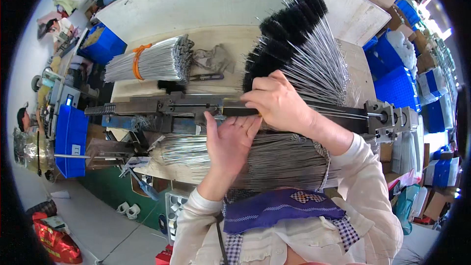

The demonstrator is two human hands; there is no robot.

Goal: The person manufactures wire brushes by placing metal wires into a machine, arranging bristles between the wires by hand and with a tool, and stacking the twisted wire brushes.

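Observation:
My right hand [280, 102] is closed over the middle of a long metal machine [189, 105], fingertips pressed together. What they pinch, if anything, is hidden. Just left of it and nearer, my left hand [230, 142] lies open, palm up, its fingers stretched toward a dark bar [240, 111] on the machine. Behind my right hand fans a pile of wire brushes [314, 44] with black bristles and bare metal stems. On the near side, beneath my hands, lie many thin metal wires [289, 162].
A bundle of looped wires [157, 61] tied with an orange band lies at back left, beside a grey rag [214, 59]. A whitish board [196, 5] stands along the table's far edge. Blue bins [71, 140] flank the table. Other people sit working at far left.

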